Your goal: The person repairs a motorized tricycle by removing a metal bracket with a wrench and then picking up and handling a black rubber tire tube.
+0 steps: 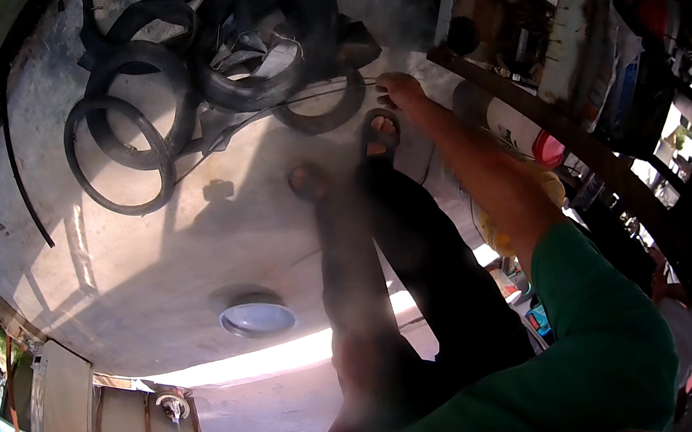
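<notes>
My right hand [400, 90] reaches out past my sandalled foot, its fingers closed on one end of a long thin strip [283, 104]. From there the strip runs left across a small dark tyre ring [326, 115] to the loose tyres; whether it is rubber, cord or wire cannot be made out. My left hand [361, 381] is a blurred patch at my left leg, its fingers not readable. Beyond my feet lies a big dark tyre [272, 92] with grey scraps inside it. Several thinner tyre rings [126, 201] overlap to its left.
A pale blue basin [257, 318] sits on the concrete floor [103, 281] left of my legs. At the right stands a rusty metal frame [527, 101] with clutter, near a pink-red round thing [547, 148] and a yellow container [499, 237]. Dark strips [26, 194] lie at the far left.
</notes>
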Motion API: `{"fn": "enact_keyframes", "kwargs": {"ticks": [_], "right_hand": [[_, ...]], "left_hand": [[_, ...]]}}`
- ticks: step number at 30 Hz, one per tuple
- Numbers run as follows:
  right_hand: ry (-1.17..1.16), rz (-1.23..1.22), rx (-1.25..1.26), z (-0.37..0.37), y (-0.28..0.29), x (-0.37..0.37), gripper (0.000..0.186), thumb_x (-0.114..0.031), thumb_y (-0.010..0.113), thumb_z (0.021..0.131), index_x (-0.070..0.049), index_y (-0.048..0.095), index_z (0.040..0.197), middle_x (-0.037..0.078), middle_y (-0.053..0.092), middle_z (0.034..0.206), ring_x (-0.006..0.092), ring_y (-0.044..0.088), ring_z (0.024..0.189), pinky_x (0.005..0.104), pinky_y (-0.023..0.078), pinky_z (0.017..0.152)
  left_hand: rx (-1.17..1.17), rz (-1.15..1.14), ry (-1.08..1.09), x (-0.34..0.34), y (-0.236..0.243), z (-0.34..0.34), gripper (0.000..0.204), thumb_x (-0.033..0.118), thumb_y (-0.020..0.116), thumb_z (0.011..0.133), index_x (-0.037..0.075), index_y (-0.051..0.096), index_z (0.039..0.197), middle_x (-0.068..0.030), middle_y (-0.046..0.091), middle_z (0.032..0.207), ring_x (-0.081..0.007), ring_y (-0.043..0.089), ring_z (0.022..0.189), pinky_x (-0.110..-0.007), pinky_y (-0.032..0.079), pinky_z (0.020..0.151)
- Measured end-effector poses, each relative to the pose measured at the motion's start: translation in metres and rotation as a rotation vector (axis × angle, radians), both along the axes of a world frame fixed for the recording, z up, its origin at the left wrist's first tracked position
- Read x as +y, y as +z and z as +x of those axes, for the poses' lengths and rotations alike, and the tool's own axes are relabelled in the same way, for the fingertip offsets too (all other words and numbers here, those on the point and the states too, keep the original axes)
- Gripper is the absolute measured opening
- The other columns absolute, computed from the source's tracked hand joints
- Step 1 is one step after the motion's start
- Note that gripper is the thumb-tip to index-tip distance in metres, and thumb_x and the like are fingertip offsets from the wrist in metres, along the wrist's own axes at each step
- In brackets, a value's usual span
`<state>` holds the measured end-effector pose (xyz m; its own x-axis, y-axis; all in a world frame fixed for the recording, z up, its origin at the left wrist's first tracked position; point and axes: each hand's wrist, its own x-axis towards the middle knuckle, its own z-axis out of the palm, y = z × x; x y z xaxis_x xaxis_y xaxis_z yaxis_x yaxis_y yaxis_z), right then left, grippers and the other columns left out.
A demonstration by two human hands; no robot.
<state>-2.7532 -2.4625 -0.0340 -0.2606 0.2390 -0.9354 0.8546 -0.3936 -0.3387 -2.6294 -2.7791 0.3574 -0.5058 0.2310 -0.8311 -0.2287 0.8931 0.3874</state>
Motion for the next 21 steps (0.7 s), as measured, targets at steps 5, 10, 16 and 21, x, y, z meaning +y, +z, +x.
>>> {"fn": "enact_keyframes", "kwargs": {"ticks": [5, 10, 16, 21], "right_hand": [[-0.324, -0.05, -0.185, -0.039, -0.115, 0.003, 0.035, -0.029, 0.068, 0.095, -0.007, 0.06, 0.121, 0.008, 0.062, 0.101, 0.0202, 0.069, 0.081, 0.0313, 0.053, 0.06], [0.173, 0.16, 0.469, 0.015, -0.222, 0.057, 0.023, -0.025, 0.07, 0.094, -0.01, 0.06, 0.109, 0.003, 0.06, 0.088, 0.0146, 0.061, 0.07, 0.03, 0.048, 0.056], [-0.047, 0.058, 0.274, -0.009, -0.057, 0.004, 0.016, -0.018, 0.07, 0.093, -0.011, 0.057, 0.099, -0.001, 0.055, 0.077, 0.0098, 0.051, 0.062, 0.0287, 0.044, 0.055], [-0.057, -0.081, 0.398, -0.009, 0.106, -0.049, 0.022, 0.001, 0.07, 0.088, -0.008, 0.055, 0.101, -0.001, 0.057, 0.086, 0.0055, 0.052, 0.075, 0.0249, 0.047, 0.069]], "left_hand": [[-0.201, -0.007, 0.459, -0.01, -0.018, 0.04, 0.015, 0.017, 0.059, 0.091, 0.005, 0.063, 0.099, -0.0134, 0.063, 0.092, -0.0295, 0.065, 0.084, -0.045, 0.053, 0.067], [-0.254, -0.07, 0.359, -0.01, -0.029, 0.032, 0.011, 0.015, 0.059, 0.095, 0.005, 0.064, 0.095, -0.0137, 0.064, 0.089, -0.0317, 0.066, 0.082, -0.046, 0.053, 0.07], [-0.152, 0.023, 0.557, 0.002, -0.026, 0.018, 0.015, 0.015, 0.056, 0.097, 0.002, 0.062, 0.09, -0.0163, 0.063, 0.089, -0.0355, 0.065, 0.078, -0.046, 0.052, 0.067], [-0.178, 0.149, 0.467, -0.005, -0.025, 0.008, 0.012, 0.01, 0.056, 0.095, 0.001, 0.061, 0.089, -0.0174, 0.064, 0.088, -0.0358, 0.066, 0.079, -0.043, 0.052, 0.065]]}}
